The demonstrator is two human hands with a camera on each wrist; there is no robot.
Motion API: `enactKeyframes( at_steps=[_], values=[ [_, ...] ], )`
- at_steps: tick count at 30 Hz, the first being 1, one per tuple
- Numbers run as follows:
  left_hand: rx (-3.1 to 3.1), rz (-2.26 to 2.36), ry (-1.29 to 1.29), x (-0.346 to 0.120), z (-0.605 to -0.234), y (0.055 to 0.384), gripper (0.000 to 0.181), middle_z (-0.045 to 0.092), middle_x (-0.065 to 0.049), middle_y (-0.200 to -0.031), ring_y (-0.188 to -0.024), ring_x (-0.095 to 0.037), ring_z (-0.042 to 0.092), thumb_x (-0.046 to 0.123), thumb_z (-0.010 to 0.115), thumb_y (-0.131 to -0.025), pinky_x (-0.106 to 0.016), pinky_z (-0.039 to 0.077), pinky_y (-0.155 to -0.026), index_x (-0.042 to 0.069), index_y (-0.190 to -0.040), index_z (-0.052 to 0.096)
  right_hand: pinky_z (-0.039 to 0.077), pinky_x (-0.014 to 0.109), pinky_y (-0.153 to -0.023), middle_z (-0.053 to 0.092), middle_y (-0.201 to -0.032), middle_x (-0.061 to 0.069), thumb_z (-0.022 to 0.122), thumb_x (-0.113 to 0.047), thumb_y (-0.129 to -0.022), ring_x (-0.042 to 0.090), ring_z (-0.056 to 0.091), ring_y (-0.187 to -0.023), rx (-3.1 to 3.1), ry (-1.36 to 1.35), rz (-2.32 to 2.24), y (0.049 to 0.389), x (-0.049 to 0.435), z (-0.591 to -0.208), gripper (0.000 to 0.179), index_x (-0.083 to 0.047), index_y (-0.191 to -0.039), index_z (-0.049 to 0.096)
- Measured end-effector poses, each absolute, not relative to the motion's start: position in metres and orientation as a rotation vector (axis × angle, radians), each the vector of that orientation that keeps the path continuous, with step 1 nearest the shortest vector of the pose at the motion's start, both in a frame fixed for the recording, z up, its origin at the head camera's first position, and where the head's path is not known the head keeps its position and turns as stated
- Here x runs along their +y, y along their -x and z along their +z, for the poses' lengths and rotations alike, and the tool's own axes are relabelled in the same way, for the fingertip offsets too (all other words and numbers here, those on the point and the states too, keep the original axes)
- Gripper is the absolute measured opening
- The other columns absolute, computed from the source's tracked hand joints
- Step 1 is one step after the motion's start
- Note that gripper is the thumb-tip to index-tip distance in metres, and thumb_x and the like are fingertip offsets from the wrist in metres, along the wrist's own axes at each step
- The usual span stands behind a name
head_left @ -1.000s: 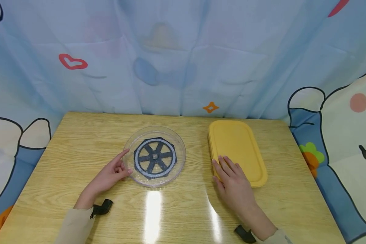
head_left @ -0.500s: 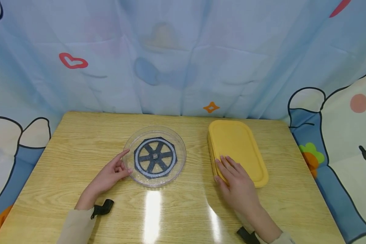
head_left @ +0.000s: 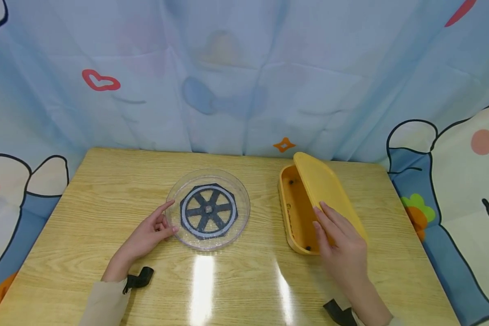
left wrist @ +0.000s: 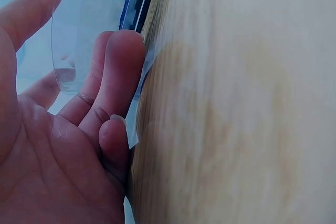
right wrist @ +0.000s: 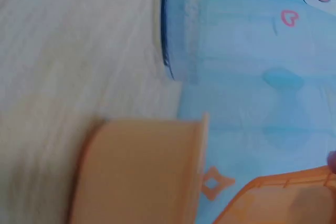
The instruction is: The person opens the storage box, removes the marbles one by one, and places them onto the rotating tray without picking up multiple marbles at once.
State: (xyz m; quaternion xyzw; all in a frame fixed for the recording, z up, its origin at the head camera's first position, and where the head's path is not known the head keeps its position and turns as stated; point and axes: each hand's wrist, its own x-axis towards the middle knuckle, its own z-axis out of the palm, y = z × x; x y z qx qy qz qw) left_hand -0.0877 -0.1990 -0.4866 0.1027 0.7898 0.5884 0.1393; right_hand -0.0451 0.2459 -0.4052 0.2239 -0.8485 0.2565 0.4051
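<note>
A clear round dish [head_left: 242,213] stands left of centre, over a dark spoked wheel shape with a pale ring. My left hand [head_left: 146,235] holds its left rim, index finger and thumb spread along the edge; the other fingers are curled beside the wall in the left wrist view. To the right, a yellow box [head_left: 286,222] is partly uncovered. Its yellow lid [head_left: 330,185] tilts up along the left side, pinched near its front left edge by my right hand [head_left: 344,253]. Small dark spots show inside the box; the lid hides the rest.
Both things stand on a wood-grain table [head_left: 118,190] with bright glare near the front. A blue printed curtain [head_left: 228,104] hangs right behind the table's back edge and along both sides. Each wrist wears a small black camera [head_left: 140,277].
My right hand has moved right and raised the lid's left edge off the box, baring the inside. The left hand and the dish stay in place.
</note>
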Motion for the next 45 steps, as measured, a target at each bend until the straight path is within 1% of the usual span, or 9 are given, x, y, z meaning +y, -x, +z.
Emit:
enactKeyframes(
  at_steps=[5,9,14,18,20,26,36,41,45],
  values=[
    [2.294,1.685,-0.268,-0.2,-0.486,0.087,0.076,0.054,-0.011,-0.087,-0.069,-0.019,0.055,0.019,0.071,-0.095,-0.03,0.05,-0.066,0.014,-0.158,0.028,0.041,0.018,-0.1,0.069,-0.118,0.019,0.054,-0.03,-0.105,0.037,0.067,-0.104,-2.086,-0.465,0.639,0.047,0.259,-0.395,0.039,0.003,-0.119,0.071],
    [2.311,1.659,-0.235,-0.2,-0.485,0.087,0.077,0.055,-0.01,-0.088,-0.069,-0.018,0.055,0.022,0.071,-0.095,-0.029,0.049,-0.066,0.017,-0.158,0.028,0.042,0.015,-0.095,0.07,-0.114,0.019,0.061,-0.011,-0.1,0.03,0.068,-0.105,-1.999,-0.34,0.625,0.051,0.269,-0.389,0.025,0.002,-0.119,0.071],
    [2.314,1.654,-0.241,-0.2,-0.486,0.087,0.076,0.055,-0.01,-0.089,-0.069,-0.018,0.055,0.023,0.071,-0.095,-0.029,0.049,-0.066,0.017,-0.158,0.028,0.046,0.015,-0.09,0.071,-0.103,0.023,0.063,0.006,-0.092,0.026,0.07,-0.096,-1.828,-0.107,0.708,0.059,0.285,-0.385,0.025,0.001,-0.115,0.073],
    [2.307,1.66,-0.235,-0.2,-0.486,0.087,0.076,0.055,-0.011,-0.089,-0.069,-0.018,0.054,0.022,0.071,-0.095,-0.03,0.049,-0.066,0.017,-0.158,0.028,0.048,0.018,-0.088,0.073,-0.102,0.02,0.063,0.0,-0.096,0.019,0.07,-0.094,-1.732,0.13,0.795,0.066,0.304,-0.387,0.025,-0.007,-0.116,0.075],
    [2.305,1.661,-0.229,-0.2,-0.486,0.087,0.076,0.055,-0.011,-0.089,-0.069,-0.019,0.055,0.023,0.071,-0.095,-0.03,0.05,-0.066,0.018,-0.158,0.029,0.049,0.022,-0.091,0.072,-0.109,0.014,0.061,-0.004,-0.098,0.011,0.067,-0.101,-1.722,0.237,0.848,0.066,0.316,-0.391,0.026,-0.011,-0.12,0.073],
    [2.303,1.644,-0.222,-0.199,-0.486,0.088,0.074,0.055,-0.012,-0.089,-0.071,-0.021,0.056,0.025,0.069,-0.096,-0.031,0.05,-0.066,0.02,-0.158,0.029,0.046,0.026,-0.099,0.069,-0.122,0.002,0.055,-0.009,-0.103,0.012,0.063,-0.114,-1.705,0.502,0.969,0.061,0.342,-0.4,0.028,-0.015,-0.126,0.07],
    [2.29,1.668,-0.207,-0.197,-0.485,0.085,0.073,0.055,-0.011,-0.089,-0.071,-0.021,0.056,0.021,0.069,-0.096,-0.031,0.051,-0.066,0.019,-0.157,0.03,0.04,0.023,-0.103,0.062,-0.133,0.0,0.059,-0.013,-0.101,0.006,0.056,-0.121,-1.865,0.749,0.981,0.05,0.386,-0.427,0.037,-0.02,-0.137,0.061],
    [2.287,1.678,-0.218,-0.197,-0.486,0.084,0.073,0.055,-0.012,-0.089,-0.07,-0.02,0.056,0.022,0.07,-0.096,-0.03,0.051,-0.066,0.019,-0.157,0.03,0.041,0.017,-0.098,0.064,-0.13,-0.002,0.065,-0.017,-0.098,0.0,0.057,-0.114,-1.936,0.839,1.053,0.05,0.413,-0.441,0.036,-0.016,-0.134,0.065],
    [2.295,1.669,-0.219,-0.198,-0.485,0.085,0.073,0.055,-0.012,-0.088,-0.069,-0.02,0.056,0.023,0.07,-0.096,-0.03,0.05,-0.065,0.019,-0.157,0.03,0.039,0.018,-0.1,0.06,-0.135,-0.002,0.066,-0.024,-0.097,0.0,0.054,-0.118,-2.015,1.018,1.199,0.052,0.43,-0.45,0.043,-0.015,-0.138,0.061]
  ],
)
